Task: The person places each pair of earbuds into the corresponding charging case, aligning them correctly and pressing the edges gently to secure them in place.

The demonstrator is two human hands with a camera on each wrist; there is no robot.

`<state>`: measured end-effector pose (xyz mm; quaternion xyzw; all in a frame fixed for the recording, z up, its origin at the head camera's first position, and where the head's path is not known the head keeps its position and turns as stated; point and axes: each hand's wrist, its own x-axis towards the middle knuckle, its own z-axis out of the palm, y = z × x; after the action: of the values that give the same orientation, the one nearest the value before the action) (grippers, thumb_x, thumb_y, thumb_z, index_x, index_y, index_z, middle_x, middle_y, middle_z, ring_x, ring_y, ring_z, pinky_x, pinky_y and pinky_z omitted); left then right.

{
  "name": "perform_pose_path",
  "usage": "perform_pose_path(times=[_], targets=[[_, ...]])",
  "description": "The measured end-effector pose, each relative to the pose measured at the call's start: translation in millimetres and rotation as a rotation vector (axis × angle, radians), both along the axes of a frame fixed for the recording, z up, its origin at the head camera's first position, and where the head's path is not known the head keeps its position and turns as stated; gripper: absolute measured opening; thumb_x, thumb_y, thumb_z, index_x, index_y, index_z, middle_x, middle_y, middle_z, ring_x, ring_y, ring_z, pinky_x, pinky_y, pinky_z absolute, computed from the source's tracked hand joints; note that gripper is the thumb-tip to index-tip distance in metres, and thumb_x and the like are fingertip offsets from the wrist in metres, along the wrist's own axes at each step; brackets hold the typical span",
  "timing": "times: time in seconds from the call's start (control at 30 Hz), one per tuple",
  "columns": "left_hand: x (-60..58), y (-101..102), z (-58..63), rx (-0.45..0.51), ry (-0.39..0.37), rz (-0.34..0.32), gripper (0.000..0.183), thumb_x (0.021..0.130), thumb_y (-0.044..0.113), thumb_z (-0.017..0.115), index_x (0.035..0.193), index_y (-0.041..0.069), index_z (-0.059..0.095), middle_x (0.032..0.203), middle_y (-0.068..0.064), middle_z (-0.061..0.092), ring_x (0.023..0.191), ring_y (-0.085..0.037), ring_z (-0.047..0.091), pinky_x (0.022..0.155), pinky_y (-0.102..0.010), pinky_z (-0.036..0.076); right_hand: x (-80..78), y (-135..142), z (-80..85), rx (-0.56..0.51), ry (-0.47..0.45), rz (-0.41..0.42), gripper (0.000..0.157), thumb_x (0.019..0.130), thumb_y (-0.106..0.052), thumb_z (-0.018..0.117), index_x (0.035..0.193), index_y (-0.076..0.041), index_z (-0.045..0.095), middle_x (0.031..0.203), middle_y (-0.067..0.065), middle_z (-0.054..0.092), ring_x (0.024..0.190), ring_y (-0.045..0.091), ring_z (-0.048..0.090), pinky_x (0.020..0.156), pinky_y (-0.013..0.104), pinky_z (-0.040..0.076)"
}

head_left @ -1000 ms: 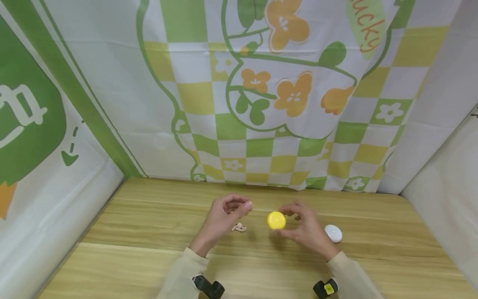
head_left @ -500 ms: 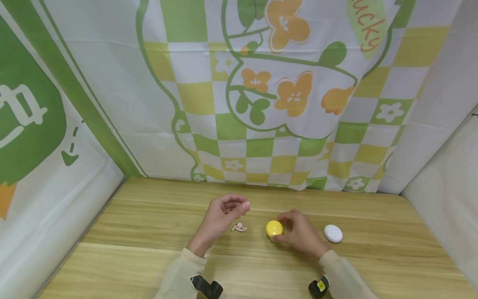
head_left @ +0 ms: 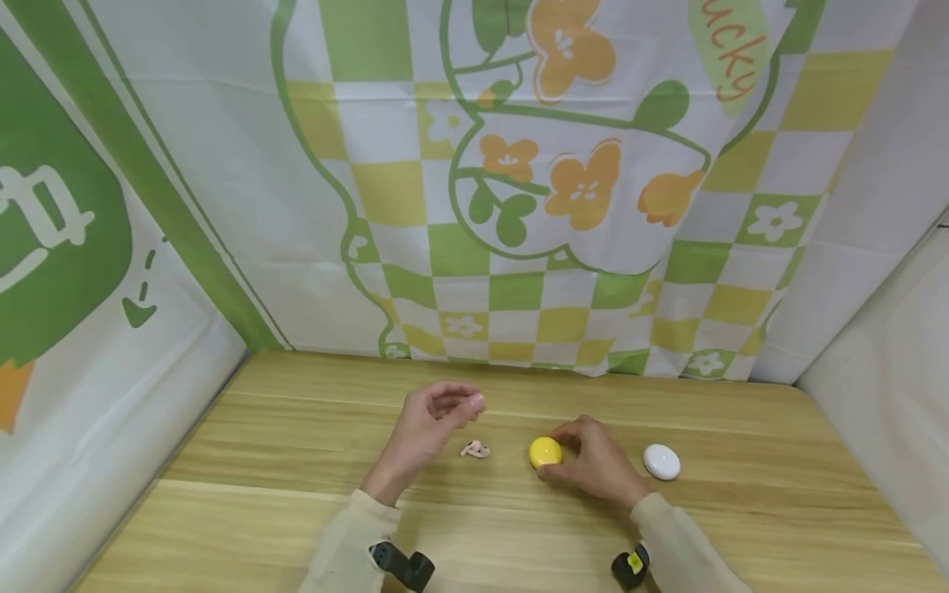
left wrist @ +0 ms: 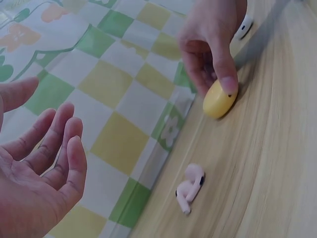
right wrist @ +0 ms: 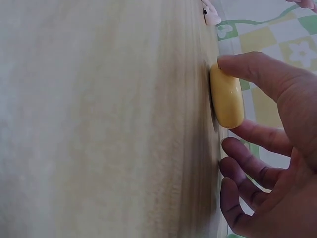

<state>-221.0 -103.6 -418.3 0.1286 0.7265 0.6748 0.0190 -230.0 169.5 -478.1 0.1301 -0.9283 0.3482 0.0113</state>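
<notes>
My right hand [head_left: 596, 461] pinches a glossy yellow rounded earbud case [head_left: 545, 454] between thumb and fingers, down at the tabletop. In the right wrist view the thumb presses one end of the yellow case [right wrist: 228, 96] and a finger sits at the other. A pair of pale pink earbuds [head_left: 475, 449] lies on the wood to the left of this case, one crossing the other in the left wrist view. My left hand [head_left: 424, 432] hovers just left of the earbuds, fingers loosely bent, holding nothing. A white oval case [head_left: 661, 462] rests to the right of my right hand.
The wooden table [head_left: 296, 436] runs back to a hanging cloth [head_left: 511, 288] with green and yellow checks. Light-coloured panels stand at the left and right sides. Each sleeve carries a black wrist camera [head_left: 404, 566].
My right hand has lowered the yellow earbud case toward me onto the table and still holds it. My left hand has drawn slightly left, away from the earbuds, which stay put.
</notes>
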Motion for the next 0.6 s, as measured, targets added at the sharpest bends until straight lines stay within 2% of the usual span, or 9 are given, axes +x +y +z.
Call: perform_pose_path(times=[0.27, 0.37, 0.6], targets=[[-2.4, -16, -3.7, -0.054, 0.052, 0.047, 0.028, 0.097, 0.019, 0.071, 0.119, 0.002, 0.068, 0.106, -0.011, 0.071, 0.1, -0.027, 0.068, 0.089, -0.031, 0.054, 1.3, 0, 3.5, 0.031, 0.008, -0.02, 0.053, 0.067, -0.033, 0.096, 0.109, -0.007, 0.076, 0.097, -0.002, 0.063, 0.093, 0.016, 0.056, 0.09, 0.041, 0.048], [-2.7, -23, -5.0, -0.076, 0.053, 0.077, 0.027, 0.097, 0.019, 0.072, 0.118, 0.003, 0.069, 0.105, -0.009, 0.071, 0.099, -0.024, 0.068, 0.089, -0.031, 0.053, 3.9, -3, 7.5, 0.039, 0.02, -0.031, 0.057, 0.068, -0.034, 0.095, 0.113, -0.005, 0.075, 0.099, -0.001, 0.062, 0.095, 0.017, 0.057, 0.092, 0.042, 0.049], [-1.0, -38, -7.7, -0.187, 0.087, 0.165, 0.024, 0.097, 0.018, 0.072, 0.114, 0.002, 0.07, 0.102, -0.009, 0.071, 0.096, -0.02, 0.067, 0.088, -0.031, 0.052, 10.2, -13, 15.2, 0.032, 0.12, -0.004, 0.056, 0.068, -0.031, 0.096, 0.113, -0.005, 0.075, 0.1, 0.002, 0.064, 0.094, 0.019, 0.059, 0.086, 0.041, 0.051]])
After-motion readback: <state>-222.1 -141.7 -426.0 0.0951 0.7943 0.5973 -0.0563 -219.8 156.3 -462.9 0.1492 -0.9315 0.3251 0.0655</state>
